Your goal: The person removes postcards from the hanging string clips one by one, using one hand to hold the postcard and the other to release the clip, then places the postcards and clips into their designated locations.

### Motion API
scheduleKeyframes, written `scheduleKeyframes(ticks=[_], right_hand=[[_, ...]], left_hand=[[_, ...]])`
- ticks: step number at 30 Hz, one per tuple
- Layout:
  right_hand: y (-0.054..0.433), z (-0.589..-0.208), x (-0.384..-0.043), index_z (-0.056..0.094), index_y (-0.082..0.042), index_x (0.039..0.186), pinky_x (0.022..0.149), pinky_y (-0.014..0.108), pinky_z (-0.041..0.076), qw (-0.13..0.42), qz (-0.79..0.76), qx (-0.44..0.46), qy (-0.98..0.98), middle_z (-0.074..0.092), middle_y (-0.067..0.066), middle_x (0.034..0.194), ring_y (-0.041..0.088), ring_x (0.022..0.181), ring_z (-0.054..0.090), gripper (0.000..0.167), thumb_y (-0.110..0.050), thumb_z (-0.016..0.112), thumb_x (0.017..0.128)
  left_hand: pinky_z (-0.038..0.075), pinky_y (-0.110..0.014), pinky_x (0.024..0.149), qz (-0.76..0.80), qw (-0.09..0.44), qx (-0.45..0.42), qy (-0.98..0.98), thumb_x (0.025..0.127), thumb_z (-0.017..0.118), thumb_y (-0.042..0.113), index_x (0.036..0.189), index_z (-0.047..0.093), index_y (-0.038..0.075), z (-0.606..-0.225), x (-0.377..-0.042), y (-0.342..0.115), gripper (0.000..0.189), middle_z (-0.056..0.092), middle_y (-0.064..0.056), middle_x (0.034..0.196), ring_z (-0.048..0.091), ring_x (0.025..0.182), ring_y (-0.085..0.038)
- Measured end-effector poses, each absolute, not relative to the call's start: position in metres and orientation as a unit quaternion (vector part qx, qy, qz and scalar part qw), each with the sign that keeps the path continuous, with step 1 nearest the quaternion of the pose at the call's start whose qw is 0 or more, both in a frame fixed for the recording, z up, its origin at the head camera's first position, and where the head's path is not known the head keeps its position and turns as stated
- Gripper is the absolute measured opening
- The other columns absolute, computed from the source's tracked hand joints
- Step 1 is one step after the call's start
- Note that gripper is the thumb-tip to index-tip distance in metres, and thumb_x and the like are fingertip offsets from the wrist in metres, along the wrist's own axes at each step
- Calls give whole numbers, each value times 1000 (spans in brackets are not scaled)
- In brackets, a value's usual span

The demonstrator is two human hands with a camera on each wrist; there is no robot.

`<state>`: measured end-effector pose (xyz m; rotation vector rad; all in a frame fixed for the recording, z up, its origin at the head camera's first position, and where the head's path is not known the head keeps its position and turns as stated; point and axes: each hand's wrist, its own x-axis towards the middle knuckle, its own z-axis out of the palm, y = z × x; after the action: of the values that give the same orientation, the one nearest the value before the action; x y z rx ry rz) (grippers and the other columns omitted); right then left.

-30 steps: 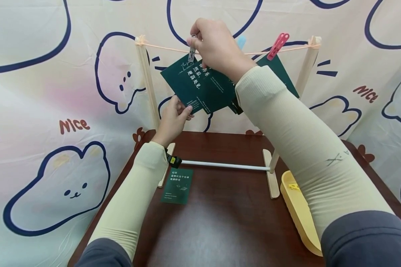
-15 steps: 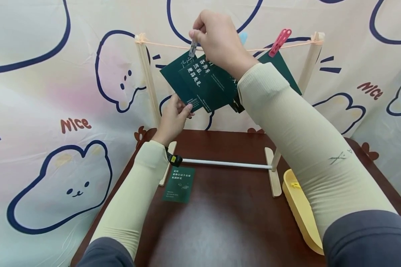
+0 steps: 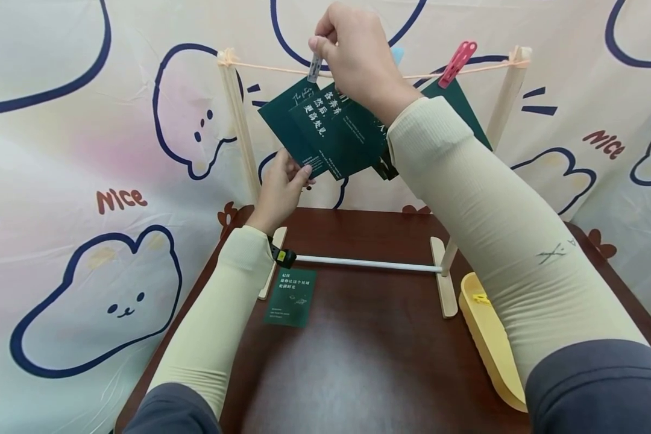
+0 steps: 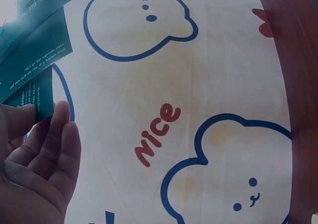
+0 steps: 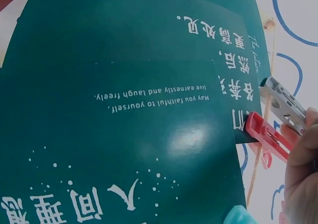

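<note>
A green printed card [image 3: 287, 111] hangs tilted at the cord [image 3: 273, 69], partly behind another green card [image 3: 347, 144]. My left hand [image 3: 279, 193] pinches its lower corner between thumb and fingers, as the left wrist view also shows. Up at the cord, my right hand [image 3: 358, 54] pinches the handle end of a grey clothespin [image 3: 314, 67], whose tip meets the card's top edge. Close beside it in the right wrist view, a red clothespin [image 5: 266, 134] sits on the front card's edge. My right hand and forearm hide part of the hung cards.
A pink clothespin [image 3: 458, 63] holds another green card [image 3: 458, 111] at right, and a light blue clothespin [image 3: 397, 55] shows behind my hand. Wooden posts [image 3: 239, 132] carry the cord. One green card [image 3: 290, 298] lies on the table [image 3: 358, 361]; a yellow tray [image 3: 490, 349] stands at right.
The head view has shifted slightly, moving the scene up in the frame. My right hand has lifted a little off the front card, uncovering more print. Both hands keep their holds.
</note>
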<state>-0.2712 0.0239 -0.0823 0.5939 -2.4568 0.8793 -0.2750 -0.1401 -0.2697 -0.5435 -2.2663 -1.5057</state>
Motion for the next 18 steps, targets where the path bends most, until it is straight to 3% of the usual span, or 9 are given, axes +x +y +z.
scheduleKeyframes(ticks=[9,13,18], right_hand=[[26,-81,-270,60,-14,126,85,17,47,245,313,217,-892,59,4,120,12,99,55,33,-31,46,101],[28,-80,-269,61,-14,126,91,15,43,259,309,215,-889,56,4,120,11,104,51,33,-32,46,101],[28,-82,-267,58,-15,129,96,14,38,272,301,222,-887,55,4,122,11,109,48,36,-34,46,101]], left_hand=[[53,-31,80,-530,181,-195,-805,101,52,18,140,39,17,-269,-274,-141,42,67,-3,112,66,88,-18],[53,-31,82,-534,176,-188,-805,101,52,17,140,39,16,-269,-274,-141,41,66,-4,115,66,92,-25],[53,-31,82,-540,171,-175,-806,101,52,18,140,39,18,-271,-274,-144,41,66,-3,116,66,92,-22]])
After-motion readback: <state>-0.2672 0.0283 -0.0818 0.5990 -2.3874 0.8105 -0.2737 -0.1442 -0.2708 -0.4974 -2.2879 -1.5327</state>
